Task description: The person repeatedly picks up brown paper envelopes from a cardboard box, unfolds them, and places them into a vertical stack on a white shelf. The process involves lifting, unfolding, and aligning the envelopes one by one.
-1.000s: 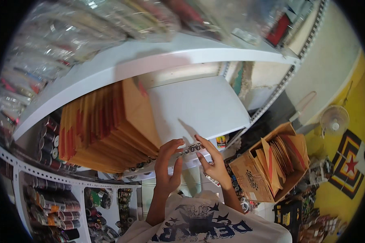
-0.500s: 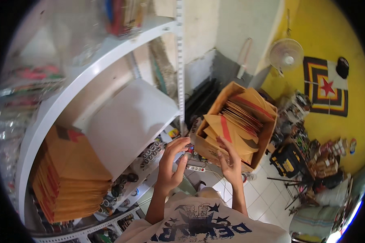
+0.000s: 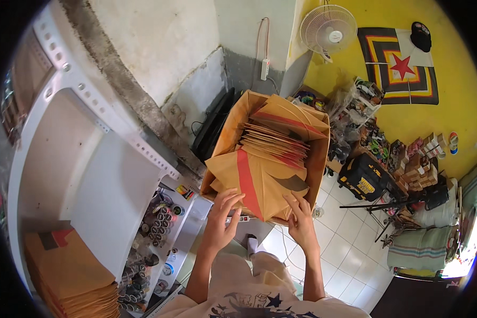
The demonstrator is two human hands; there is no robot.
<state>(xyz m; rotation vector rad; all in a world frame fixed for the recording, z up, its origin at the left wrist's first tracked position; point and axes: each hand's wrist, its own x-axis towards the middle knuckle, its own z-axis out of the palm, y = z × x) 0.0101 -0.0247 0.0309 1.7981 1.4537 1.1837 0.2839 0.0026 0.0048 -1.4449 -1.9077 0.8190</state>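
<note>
Yellow-walled room now; view swings off the shelf, left hand [image 3: 220,225] and right hand [image 3: 301,222] spread open on the cardboard box [image 3: 233,132] of brown envelopes [image 3: 265,175], small strip gone

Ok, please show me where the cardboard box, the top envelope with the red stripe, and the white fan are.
cardboard box [image 3: 233,122]: head view, on its left wall.
top envelope with the red stripe [image 3: 259,180]: head view, on the brown paper beside the stripe.
white fan [image 3: 328,27]: head view, on the round grille.
</note>
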